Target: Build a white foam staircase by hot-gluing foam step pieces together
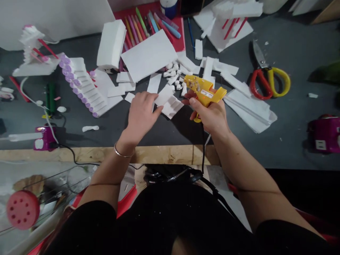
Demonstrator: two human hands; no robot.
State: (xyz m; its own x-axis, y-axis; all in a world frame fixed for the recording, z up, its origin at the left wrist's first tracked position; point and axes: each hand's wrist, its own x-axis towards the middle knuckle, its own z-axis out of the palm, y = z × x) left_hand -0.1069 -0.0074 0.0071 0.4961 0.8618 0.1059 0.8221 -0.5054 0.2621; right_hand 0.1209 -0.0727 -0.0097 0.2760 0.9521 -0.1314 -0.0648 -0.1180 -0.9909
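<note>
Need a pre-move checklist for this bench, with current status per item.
1. Yellow glue gun held in the right hand: ok.
2. Left hand firmly gripping the stepped white piece: cannot tell; its fingers are at the edge, grip unclear.
3. Gun tip apart from left fingers: ok, gap visible.
4. Cord off the table edge: not ok, hangs over it.
5. Scissors away from both hands: ok, off to the right.
6. Gun hot: cannot tell.

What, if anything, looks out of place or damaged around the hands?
The yellow glue gun in the right hand looks soiled: what seems like lumpy residue coats its front end. Beyond it, white strips lie scattered at odd angles.
</note>
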